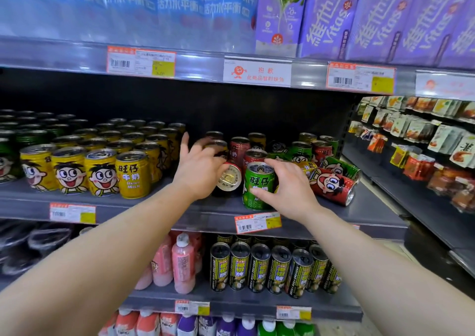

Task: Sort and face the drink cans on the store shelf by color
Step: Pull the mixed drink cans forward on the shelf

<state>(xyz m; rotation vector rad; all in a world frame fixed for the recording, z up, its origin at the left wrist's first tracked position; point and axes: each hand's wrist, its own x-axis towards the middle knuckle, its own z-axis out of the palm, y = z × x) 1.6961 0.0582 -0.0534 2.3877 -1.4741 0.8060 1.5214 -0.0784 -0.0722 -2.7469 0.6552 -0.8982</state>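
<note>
The middle shelf (159, 202) carried the work: a faced block of yellow cans (101, 172) stood well to the left of the fingers, while a jumble of red and green cans (303, 150) crowded behind and to the right of them.

A red can lying on its side (334, 185) rested just right of the right hand (288, 189), with a green one tipped over behind it.

That right hand wrapped an upright green can (258, 185) at the shelf's front edge, thumb across the printed face and fingers curled over the far rim.

The left hand (199, 171) reached over a tipped can (228, 179), its lid and pull tab facing outward just right of the palm. The fingers were blurred, so whether they gripped it or only touched could not be told.

These cans looked rigid, smooth and probably slippery, and moderately heavy if full. They would likely dent if dropped and roll when lying down. A grasp round the mid-body, thumb opposite fingers, seemed safest.
</note>
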